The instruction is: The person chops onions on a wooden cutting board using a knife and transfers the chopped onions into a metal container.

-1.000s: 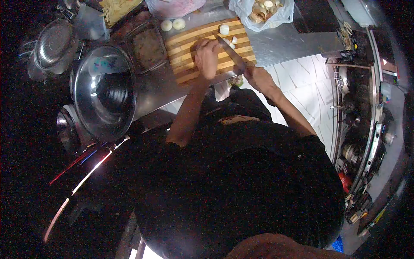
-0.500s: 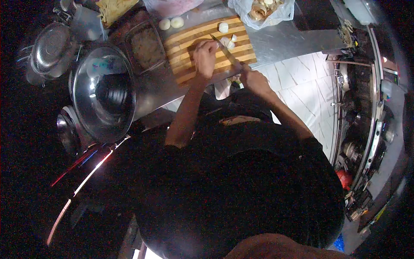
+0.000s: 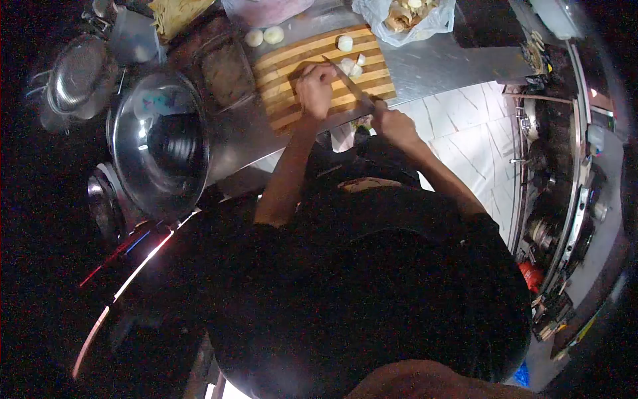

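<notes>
On a striped wooden cutting board point(image 3: 286, 110), my left hand point(image 3: 315, 88) is closed, its fingers curled beside the knife blade; whatever they grip is hidden. My right hand point(image 3: 395, 124) is wrapped round the handle of a knife point(image 3: 354, 90), whose blade points up and left across the board towards my left fingertips. Just right of the blade lie cut white onion pieces point(image 3: 350, 67). Farther back on the board is a larger white onion chunk point(image 3: 345, 43). Two peeled onions point(image 3: 273, 34) sit behind the board's far left corner.
A plastic bag point(image 3: 430, 25) with peelings stands behind the board at right. Left of the board are a clear rectangular container point(image 3: 228, 70), a large clear bowl point(image 3: 159, 143) and a metal strainer point(image 3: 80, 73). The steel counter's point(image 3: 452, 76) front edge runs close to my body.
My hands have barely moved. The knife and my right hand have shifted very slightly, and the left fingers have curled a little closer to the blade.
</notes>
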`<state>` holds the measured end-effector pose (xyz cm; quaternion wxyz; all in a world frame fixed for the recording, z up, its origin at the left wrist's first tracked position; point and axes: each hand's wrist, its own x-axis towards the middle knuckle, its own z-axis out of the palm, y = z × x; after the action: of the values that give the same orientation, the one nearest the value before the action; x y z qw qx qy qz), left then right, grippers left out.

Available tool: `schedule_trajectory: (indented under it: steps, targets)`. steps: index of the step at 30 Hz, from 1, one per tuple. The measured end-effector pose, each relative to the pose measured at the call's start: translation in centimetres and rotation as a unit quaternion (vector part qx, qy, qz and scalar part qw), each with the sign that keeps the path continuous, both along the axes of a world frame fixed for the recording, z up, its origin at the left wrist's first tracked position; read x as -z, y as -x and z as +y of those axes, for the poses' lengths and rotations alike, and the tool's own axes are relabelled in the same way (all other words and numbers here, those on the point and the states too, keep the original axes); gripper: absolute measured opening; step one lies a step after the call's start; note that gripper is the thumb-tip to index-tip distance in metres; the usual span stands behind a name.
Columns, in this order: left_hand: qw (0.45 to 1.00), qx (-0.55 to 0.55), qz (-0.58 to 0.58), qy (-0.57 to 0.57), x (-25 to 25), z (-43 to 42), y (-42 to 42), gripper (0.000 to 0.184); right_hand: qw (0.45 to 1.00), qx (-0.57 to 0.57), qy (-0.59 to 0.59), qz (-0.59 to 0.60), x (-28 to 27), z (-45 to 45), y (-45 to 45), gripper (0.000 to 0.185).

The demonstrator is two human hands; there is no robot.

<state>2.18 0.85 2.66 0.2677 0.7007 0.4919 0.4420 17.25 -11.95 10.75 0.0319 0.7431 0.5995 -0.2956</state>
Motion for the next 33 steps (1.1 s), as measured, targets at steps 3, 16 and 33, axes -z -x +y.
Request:
schedule_trajectory:
  steps: [3,16,33]
  targets:
    - [1.000,0.004,-0.002,0.005,-0.1,0.0,0.3,0.009,0.999,-0.004,-0.048,0.021,1.1,0.5,0.1,0.032]
    - [1.000,0.014,0.003,-0.004,0.5,0.3,0.5,0.007,0.998,0.008,0.010,0.062,-0.5,-0.3,-1.1,0.030]
    - [0.997,0.010,0.073,0.010,-2.4,2.2,-0.1,0.033,0.996,0.020,0.026,0.084,-1.0,-0.9,-0.4,0.031]
